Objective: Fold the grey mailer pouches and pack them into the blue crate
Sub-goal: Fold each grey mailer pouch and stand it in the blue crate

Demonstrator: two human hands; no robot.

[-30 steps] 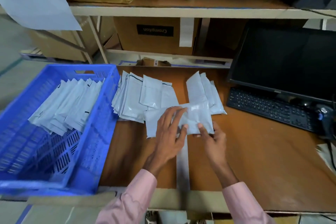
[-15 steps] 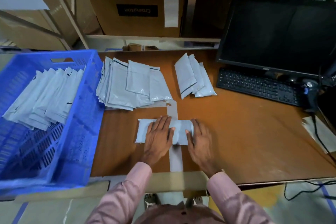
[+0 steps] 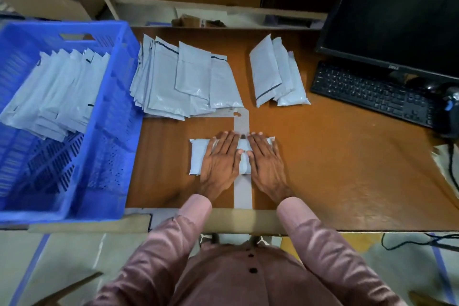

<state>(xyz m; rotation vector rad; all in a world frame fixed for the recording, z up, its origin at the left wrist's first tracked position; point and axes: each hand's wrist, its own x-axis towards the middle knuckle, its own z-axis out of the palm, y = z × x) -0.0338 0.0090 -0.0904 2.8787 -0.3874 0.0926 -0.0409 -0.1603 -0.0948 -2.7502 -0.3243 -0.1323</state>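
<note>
Head view, the only one, looking down on a brown desk (image 3: 323, 156). Left hand (image 3: 219, 156) and right hand (image 3: 264, 156) lie side by side at centre frame, palms down, fingers (image 3: 224, 139) straight and spread flat on a folded grey pouch (image 3: 197, 156); neither hand grips anything, both simply press. The pouch lies crosswise over a pale tape strip (image 3: 242, 122) that runs up the desk toward the frame's lower edge, and its ends show past the outer edge of each hand.

The step in hand appears to be setting the crease. It would be done well by keeping the palms flat, pressing evenly, and sweeping outward from the middle toward both ends so that trapped air escapes and the slippery film does not spring open or skew.

The pouch material looks thin, glossy and pale grey, with soft wrinkles and a slightly puffed fold. Unfolded pouches (image 3: 183, 82) lie fanned in a stack at upper centre, just beside the blue crate (image 3: 106, 156). A small group of folded pouches (image 3: 275, 74) lies to the right of that stack, near a black keyboard (image 3: 372, 92) and monitor (image 3: 397, 7). The crate fills the left of the frame and already holds a slanted row of packed pouches (image 3: 54, 89), with room left toward the frame's lower left.
</note>
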